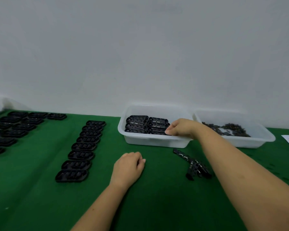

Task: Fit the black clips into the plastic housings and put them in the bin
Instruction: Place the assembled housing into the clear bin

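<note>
Black housings (147,125) lie in the bin (155,140) under the right grip (180,127).

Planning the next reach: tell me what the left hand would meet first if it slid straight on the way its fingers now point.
The left hand rests on the green mat with fingers curled, pointing right and slightly away. That line likely meets the loose black housings lying near the right forearm first; depth is uncertain, so it could pass just behind them.

- Housings (147,125): black ovals, two neat stacks lying flat in the bin (154,141).
- More housings (83,146) lie in a column on the cloth.
- Clips (230,129): small dark heap.
</note>
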